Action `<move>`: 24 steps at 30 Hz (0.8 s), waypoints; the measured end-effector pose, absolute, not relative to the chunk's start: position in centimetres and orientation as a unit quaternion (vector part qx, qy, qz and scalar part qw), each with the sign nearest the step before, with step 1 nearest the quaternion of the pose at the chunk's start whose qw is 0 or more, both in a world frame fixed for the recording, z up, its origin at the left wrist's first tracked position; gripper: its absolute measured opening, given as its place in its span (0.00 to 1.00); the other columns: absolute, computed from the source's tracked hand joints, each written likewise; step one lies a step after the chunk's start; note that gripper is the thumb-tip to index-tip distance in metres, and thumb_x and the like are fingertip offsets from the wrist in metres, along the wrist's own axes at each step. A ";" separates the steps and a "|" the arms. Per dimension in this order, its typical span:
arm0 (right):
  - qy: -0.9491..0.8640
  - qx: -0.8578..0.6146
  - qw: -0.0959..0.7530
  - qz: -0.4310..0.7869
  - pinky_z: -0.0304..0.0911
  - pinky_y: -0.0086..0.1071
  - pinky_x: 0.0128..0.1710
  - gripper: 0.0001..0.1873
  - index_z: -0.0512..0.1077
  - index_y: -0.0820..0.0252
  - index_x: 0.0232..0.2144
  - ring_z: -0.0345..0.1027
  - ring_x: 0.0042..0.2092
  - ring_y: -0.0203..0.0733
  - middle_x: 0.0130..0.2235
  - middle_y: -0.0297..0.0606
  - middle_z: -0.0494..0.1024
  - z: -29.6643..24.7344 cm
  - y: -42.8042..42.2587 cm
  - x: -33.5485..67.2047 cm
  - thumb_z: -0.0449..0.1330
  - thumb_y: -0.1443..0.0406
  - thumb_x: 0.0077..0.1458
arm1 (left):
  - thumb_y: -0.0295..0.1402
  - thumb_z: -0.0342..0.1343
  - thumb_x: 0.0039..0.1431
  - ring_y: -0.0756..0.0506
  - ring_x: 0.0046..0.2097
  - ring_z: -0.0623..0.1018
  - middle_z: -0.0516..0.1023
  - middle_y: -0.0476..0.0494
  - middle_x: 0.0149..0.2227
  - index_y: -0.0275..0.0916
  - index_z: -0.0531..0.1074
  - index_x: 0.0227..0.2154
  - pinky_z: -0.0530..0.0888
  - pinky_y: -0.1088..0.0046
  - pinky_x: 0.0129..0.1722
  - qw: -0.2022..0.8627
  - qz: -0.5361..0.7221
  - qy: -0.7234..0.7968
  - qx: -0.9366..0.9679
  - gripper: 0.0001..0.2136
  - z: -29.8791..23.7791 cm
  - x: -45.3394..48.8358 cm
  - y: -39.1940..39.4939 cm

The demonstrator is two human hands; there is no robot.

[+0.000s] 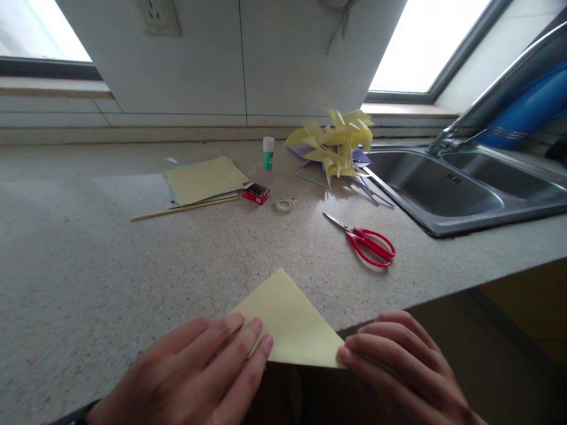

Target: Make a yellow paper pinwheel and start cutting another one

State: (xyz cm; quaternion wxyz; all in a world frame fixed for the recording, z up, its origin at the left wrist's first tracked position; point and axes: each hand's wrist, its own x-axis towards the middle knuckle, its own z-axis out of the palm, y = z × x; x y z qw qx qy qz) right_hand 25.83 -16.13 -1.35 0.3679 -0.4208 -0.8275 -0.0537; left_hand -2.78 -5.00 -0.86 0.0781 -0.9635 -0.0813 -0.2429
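A pale yellow sheet of paper (pixel 287 327), folded into a triangle, lies at the counter's front edge with its point facing away from me. Its right part juts out past the edge. My left hand (pixel 199 366) holds the left side, its fingers laid over the paper and its thumb hidden. At the right corner, my right hand (pixel 398 360) pinches the paper between bent fingers; that thumb is also out of sight. Beyond the paper, to the right, rest scissors (pixel 372 245) with red handles, their blades closed.
Farther back are stacked coloured paper (pixel 206 180), a thin wooden stick (pixel 183 209), a small open red box (pixel 256 193), a tape roll (pixel 283 205) and a glue stick (pixel 268 153). Yellow and purple paper pinwheels (pixel 339 144) lie beside the steel sink (pixel 425 227).
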 end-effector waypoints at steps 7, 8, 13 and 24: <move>-0.816 -0.437 0.376 -0.040 0.66 0.40 0.41 0.09 0.79 0.68 0.38 0.69 0.38 0.41 0.34 0.41 0.80 -0.7 -16.4 25.2 0.59 0.76 0.62 | 0.24 0.44 0.73 0.44 0.49 0.81 0.83 0.46 0.50 0.34 0.76 0.52 0.76 0.66 0.45 0.070 -0.240 -0.081 -0.965 0.16 -0.2 -2.8 -4.8; -0.818 -0.434 0.376 -0.042 0.66 0.40 0.40 0.09 0.79 0.67 0.38 0.69 0.38 0.42 0.35 0.41 0.80 -0.8 -16.4 25.2 0.59 0.75 0.62 | 0.24 0.43 0.73 0.44 0.49 0.81 0.83 0.46 0.50 0.34 0.76 0.52 0.76 0.66 0.46 0.067 -0.241 -0.086 -0.964 0.16 -0.1 -2.8 -4.7; -0.824 -0.432 0.360 -0.065 0.63 0.43 0.43 0.14 0.79 0.66 0.46 0.71 0.42 0.44 0.40 0.41 0.83 -1.9 -16.1 25.1 0.53 0.73 0.67 | 0.23 0.45 0.71 0.43 0.51 0.81 0.83 0.44 0.51 0.34 0.76 0.51 0.78 0.65 0.49 0.076 -0.230 -0.092 -0.966 0.15 0.0 -2.9 -4.4; -0.787 -0.534 0.295 -0.091 0.62 0.43 0.47 0.16 0.77 0.64 0.50 0.71 0.47 0.48 0.47 0.41 0.83 -0.9 -14.1 21.3 0.62 0.68 0.59 | 0.21 0.45 0.64 0.35 0.53 0.81 0.79 0.34 0.56 0.34 0.75 0.55 0.84 0.55 0.46 0.087 -0.128 -0.157 -0.975 0.21 0.3 -2.3 -3.9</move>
